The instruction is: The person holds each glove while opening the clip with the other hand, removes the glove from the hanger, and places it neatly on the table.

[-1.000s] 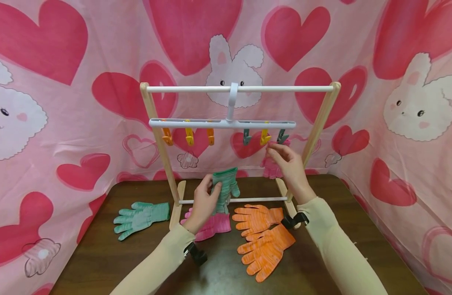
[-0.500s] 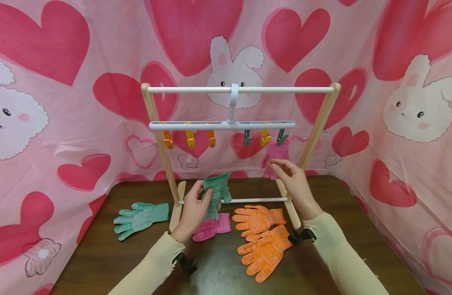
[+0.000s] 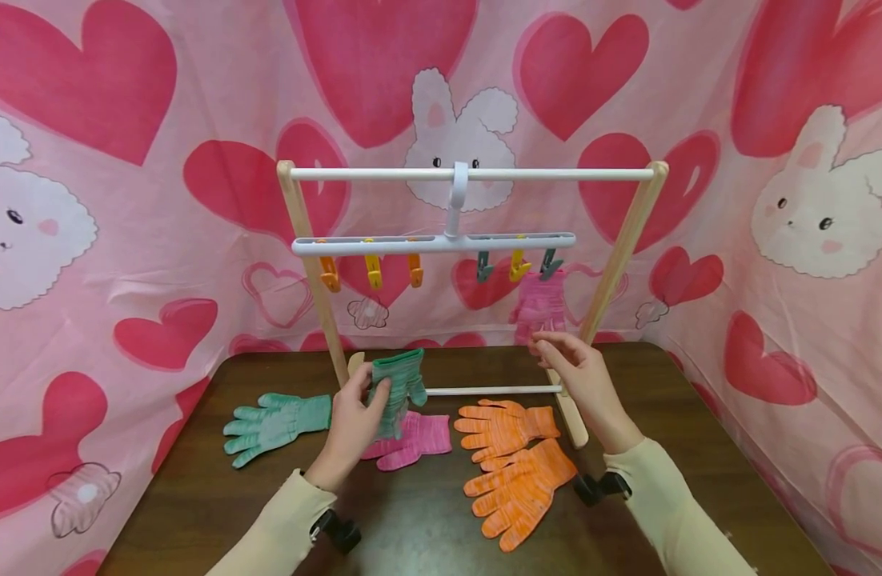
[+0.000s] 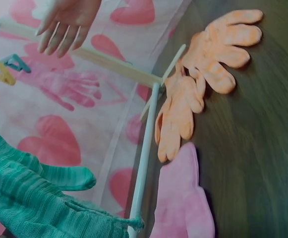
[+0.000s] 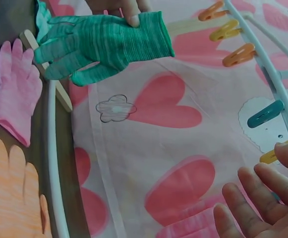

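My left hand (image 3: pixel 349 428) grips a green glove (image 3: pixel 401 382) between thumb and fingers, cuff upward, low in front of the rack's left post. In the right wrist view that green glove (image 5: pixel 106 42) hangs sideways with its fingers spread. My right hand (image 3: pixel 583 376) holds nothing; its fingers are loosely extended below a pink glove (image 3: pixel 542 300). That pink glove hangs by its cuff from the rightmost dark-teal clip (image 3: pixel 551 264). In the right wrist view my right hand (image 5: pixel 267 198) partly covers the yellow clip (image 5: pixel 277 151).
A white hanger (image 3: pixel 441 244) with orange, yellow and teal clips hangs from the wooden rack's top bar (image 3: pixel 556 174). On the table lie another green glove (image 3: pixel 278 424), a pink glove (image 3: pixel 419 440) and two overlapping orange gloves (image 3: pixel 506 432), (image 3: pixel 520 492).
My left hand has carried the green glove left and down. The right hand has dropped from beside the clips to below the hanging pink glove, which now shows more fully.
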Available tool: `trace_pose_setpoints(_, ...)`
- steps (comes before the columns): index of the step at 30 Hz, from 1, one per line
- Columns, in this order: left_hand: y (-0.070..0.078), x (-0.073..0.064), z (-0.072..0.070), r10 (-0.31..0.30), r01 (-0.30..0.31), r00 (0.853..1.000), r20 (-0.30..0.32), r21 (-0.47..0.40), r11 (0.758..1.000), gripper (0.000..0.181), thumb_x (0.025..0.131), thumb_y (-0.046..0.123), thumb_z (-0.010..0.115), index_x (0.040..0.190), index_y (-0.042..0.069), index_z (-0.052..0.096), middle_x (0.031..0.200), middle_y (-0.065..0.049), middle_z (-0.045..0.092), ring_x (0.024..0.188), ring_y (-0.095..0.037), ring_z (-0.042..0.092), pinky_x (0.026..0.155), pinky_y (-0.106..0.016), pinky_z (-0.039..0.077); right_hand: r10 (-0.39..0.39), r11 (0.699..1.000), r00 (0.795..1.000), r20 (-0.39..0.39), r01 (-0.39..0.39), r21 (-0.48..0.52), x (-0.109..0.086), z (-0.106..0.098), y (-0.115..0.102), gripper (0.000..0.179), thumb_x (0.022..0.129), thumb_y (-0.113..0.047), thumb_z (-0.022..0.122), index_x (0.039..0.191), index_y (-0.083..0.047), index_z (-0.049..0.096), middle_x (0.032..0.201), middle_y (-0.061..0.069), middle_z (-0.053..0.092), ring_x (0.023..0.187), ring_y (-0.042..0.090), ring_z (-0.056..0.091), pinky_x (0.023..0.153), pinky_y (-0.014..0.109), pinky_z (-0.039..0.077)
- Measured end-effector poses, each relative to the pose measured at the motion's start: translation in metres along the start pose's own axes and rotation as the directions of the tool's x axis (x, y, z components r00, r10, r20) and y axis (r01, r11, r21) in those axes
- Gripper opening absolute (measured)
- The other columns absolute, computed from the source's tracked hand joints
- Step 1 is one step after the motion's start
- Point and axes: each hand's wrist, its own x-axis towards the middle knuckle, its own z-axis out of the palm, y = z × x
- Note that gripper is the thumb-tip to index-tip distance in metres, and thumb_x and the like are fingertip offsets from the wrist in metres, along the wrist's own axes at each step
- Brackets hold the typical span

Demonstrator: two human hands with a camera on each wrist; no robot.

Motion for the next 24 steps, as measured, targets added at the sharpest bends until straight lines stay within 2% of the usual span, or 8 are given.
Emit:
trace_pose_setpoints(7, -0.004, -0.009, -0.019, -0.004, 0.006, 1.0, -0.026, 0.063, 0.998, 0.014, 0.102, 0.008, 0.066, 0.116, 0.009, 0.065, 0.083, -0.005, 0.067, 0.068, -0.014, 0.051, 0.061, -0.027, 0.041, 0.017, 1.0, 0.999, 0.03, -0.017, -0.011, -0.011, -0.003, 0.004, 0.042, 0.108, -0.024, 0.059, 0.136, 0.007, 0.061, 0.124, 0.011, 0.073, 0.11, 0.01, 0.069, 0.093, 0.026, 0.055)
trace_pose_setpoints(10, -0.007, -0.013, -0.031, -0.015, 0.018, 1.0, -0.025, 0.111, 0.994, 0.016, 0.102, 0.007, 0.065, 0.118, 0.009, 0.064, 0.086, -0.005, 0.068, 0.067, -0.014, 0.051, 0.059, -0.026, 0.041, 0.018, 1.0, 0.999, 0.028, -0.017, -0.012, -0.014, -0.005, 0.008, 0.041, 0.108, -0.023, 0.059, 0.135, 0.008, 0.061, 0.119, 0.002, 0.074, 0.108, 0.007, 0.069, 0.092, 0.025, 0.055)
trace_pose_setpoints(13, -0.01, -0.018, -0.042, -0.024, 0.031, 0.999, -0.04, 0.169, 0.985, 0.019, 0.102, 0.006, 0.065, 0.12, 0.009, 0.064, 0.097, -0.006, 0.074, 0.073, -0.013, 0.057, 0.061, -0.026, 0.047, 0.019, 1.0, 0.999, 0.027, -0.019, -0.013, -0.017, -0.006, 0.011, 0.039, 0.108, -0.022, 0.059, 0.133, 0.009, 0.061, 0.114, -0.004, 0.075, 0.106, 0.005, 0.069, 0.091, 0.023, 0.055)
trace_pose_setpoints(16, -0.012, -0.022, -0.052, -0.014, 0.029, 0.998, -0.066, 0.232, 0.972, 0.018, 0.101, 0.004, 0.065, 0.119, 0.007, 0.063, 0.093, -0.007, 0.072, 0.069, -0.012, 0.055, 0.059, -0.026, 0.047, 0.019, 1.0, 0.999, 0.03, -0.018, -0.017, -0.019, -0.008, 0.014, 0.038, 0.108, -0.021, 0.059, 0.133, 0.008, 0.062, 0.119, 0.006, 0.075, 0.107, 0.006, 0.069, 0.091, 0.023, 0.055)
trace_pose_setpoints(19, -0.015, -0.025, -0.062, 0.012, 0.016, 0.995, -0.095, 0.292, 0.956, 0.016, 0.1, 0.002, 0.065, 0.116, 0.006, 0.063, 0.088, -0.007, 0.068, 0.063, -0.01, 0.05, 0.053, -0.026, 0.043, 0.019, 1.0, 0.999, 0.037, -0.019, -0.013, -0.02, -0.01, 0.017, 0.039, 0.108, -0.022, 0.058, 0.134, 0.008, 0.062, 0.121, 0.005, 0.074, 0.108, 0.005, 0.069, 0.091, 0.023, 0.054)
trace_pose_setpoints(21, -0.018, -0.028, -0.069, 0.05, -0.01, 0.993, -0.111, 0.332, 0.943, 0.015, 0.099, 0.0, 0.065, 0.114, 0.004, 0.063, 0.08, -0.005, 0.063, 0.057, -0.008, 0.045, 0.049, -0.027, 0.039, 0.021, 1.0, 0.999, 0.039, -0.02, -0.016, -0.021, -0.011, 0.02, 0.039, 0.108, -0.022, 0.058, 0.134, 0.007, 0.062, 0.12, -0.002, 0.074, 0.108, 0.003, 0.068, 0.091, 0.023, 0.054)
trace_pose_setpoints(23, -0.021, -0.03, -0.076, 0.087, -0.031, 0.988, -0.127, 0.387, 0.921, 0.017, 0.098, -0.001, 0.067, 0.114, 0.003, 0.064, 0.074, -0.003, 0.061, 0.054, -0.006, 0.043, 0.048, -0.026, 0.037, 0.02, 1.0, 0.999, 0.039, -0.019, -0.024, -0.021, -0.013, 0.023, 0.038, 0.109, -0.023, 0.057, 0.133, 0.007, 0.063, 0.118, -0.007, 0.074, 0.108, 0.004, 0.069, 0.091, 0.024, 0.055)
trace_pose_setpoints(24, -0.023, -0.031, -0.08, 0.109, -0.044, 0.985, -0.134, 0.417, 0.908, 0.017, 0.097, -0.002, 0.067, 0.113, 0.003, 0.065, 0.07, -0.002, 0.058, 0.052, -0.005, 0.04, 0.047, -0.027, 0.035, 0.019, 0.999, 0.999, 0.038, -0.018, -0.031, -0.021, -0.014, 0.025, 0.038, 0.109, -0.023, 0.057, 0.132, 0.006, 0.063, 0.119, -0.003, 0.074, 0.108, 0.006, 0.069, 0.09, 0.024, 0.055)
